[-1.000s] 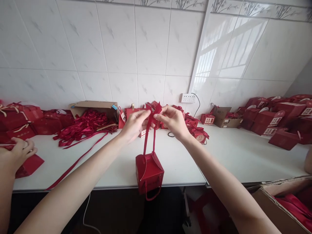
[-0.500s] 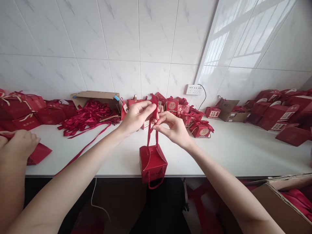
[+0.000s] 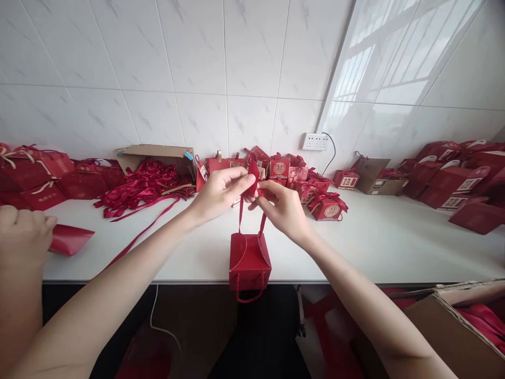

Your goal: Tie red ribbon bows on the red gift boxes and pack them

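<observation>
A red box (image 3: 249, 258) is upright at the worktop's (image 3: 335, 252) near edge, below the person's left hand (image 3: 223, 192) and right hand (image 3: 284, 208), neither clearly nearer; each grip pinches the ribbon (image 3: 253, 172), whose two strands rise from the box. Beyond, decorated boxes (image 3: 330, 209) cluster.

Here we go: one left hand (image 3: 223, 193), one right hand (image 3: 286, 210), one gift box (image 3: 249, 251) below them! One co-worker's hand (image 3: 24, 234), three cardboard boxes (image 3: 158, 151), one socket panel (image 3: 314, 141), more gift boxes (image 3: 328, 209) (too heaped to count)!

Both arms (image 3: 347, 281) forward, fingers (image 3: 276, 188) bent and pinched.
</observation>
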`<state>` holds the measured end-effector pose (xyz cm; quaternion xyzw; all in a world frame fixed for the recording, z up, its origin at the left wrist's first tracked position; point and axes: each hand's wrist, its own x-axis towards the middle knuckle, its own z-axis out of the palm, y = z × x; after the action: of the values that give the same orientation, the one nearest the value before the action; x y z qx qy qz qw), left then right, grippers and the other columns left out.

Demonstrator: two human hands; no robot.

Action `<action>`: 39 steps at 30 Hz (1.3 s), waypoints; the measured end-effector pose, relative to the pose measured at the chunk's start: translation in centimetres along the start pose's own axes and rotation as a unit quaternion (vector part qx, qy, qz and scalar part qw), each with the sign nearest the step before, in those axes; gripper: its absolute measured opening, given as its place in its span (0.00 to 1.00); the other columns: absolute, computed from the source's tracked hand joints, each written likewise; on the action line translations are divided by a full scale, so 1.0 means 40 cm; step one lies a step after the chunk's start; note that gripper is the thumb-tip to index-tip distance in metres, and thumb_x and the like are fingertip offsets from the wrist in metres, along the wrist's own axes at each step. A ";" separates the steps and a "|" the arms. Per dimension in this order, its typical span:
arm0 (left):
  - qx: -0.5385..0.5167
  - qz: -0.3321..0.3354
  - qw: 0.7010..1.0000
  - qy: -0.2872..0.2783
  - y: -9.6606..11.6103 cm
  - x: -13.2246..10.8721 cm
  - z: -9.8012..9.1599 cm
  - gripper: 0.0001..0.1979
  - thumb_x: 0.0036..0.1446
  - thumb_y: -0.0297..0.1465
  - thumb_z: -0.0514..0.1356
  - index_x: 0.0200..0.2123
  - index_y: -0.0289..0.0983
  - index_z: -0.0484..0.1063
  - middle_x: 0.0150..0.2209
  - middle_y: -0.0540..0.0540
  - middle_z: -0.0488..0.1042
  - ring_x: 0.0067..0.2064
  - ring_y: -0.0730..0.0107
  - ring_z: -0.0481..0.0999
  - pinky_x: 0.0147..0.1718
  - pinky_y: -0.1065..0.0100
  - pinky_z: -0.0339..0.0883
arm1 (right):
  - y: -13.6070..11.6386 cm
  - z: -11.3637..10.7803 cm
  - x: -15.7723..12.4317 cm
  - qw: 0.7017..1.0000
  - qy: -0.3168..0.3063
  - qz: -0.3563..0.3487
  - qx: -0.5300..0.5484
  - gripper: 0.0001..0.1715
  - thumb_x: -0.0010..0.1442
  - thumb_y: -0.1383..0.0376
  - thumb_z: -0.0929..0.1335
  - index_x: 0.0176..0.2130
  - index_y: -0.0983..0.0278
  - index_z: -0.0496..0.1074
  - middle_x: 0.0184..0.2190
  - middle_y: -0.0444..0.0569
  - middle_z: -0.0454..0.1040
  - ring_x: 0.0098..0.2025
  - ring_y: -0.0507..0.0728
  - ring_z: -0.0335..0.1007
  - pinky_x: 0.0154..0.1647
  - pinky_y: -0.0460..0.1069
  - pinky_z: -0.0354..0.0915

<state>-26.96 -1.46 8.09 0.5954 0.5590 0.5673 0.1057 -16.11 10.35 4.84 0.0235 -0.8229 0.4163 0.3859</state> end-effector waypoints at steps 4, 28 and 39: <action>-0.040 0.009 0.998 0.052 -0.018 -0.002 0.005 0.15 0.55 0.41 0.58 0.25 0.35 0.69 0.26 0.46 0.73 0.28 0.71 0.74 0.29 0.68 0.70 | 0.007 -0.014 -0.005 0.986 0.006 0.053 0.160 0.15 0.56 0.60 0.67 0.42 0.63 0.75 0.31 0.45 0.79 0.38 0.55 0.76 0.44 0.52 0.70; -0.268 -0.225 0.733 0.583 -0.193 -0.286 0.052 0.04 0.50 0.30 0.62 0.29 0.34 0.71 0.35 0.42 0.77 0.36 0.72 0.76 0.37 0.70 0.72 | 0.142 -0.080 -0.267 0.825 0.409 0.291 0.259 0.26 0.41 0.64 0.76 0.42 0.66 0.75 0.42 0.53 0.77 0.33 0.51 0.73 0.46 0.51 0.72; -0.298 -0.253 0.679 0.622 -0.220 -0.339 0.050 0.03 0.50 0.27 0.62 0.28 0.35 0.70 0.35 0.44 0.76 0.33 0.76 0.74 0.33 0.75 0.71 | 0.173 -0.087 -0.318 0.790 0.441 0.337 0.261 0.30 0.37 0.64 0.78 0.42 0.66 0.74 0.43 0.52 0.77 0.35 0.50 0.73 0.46 0.47 0.72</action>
<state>-26.51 -7.99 -6.82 -0.1213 0.4269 0.8950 0.0447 -7.54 13.73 -6.88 -0.3415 -0.3792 0.6841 0.5212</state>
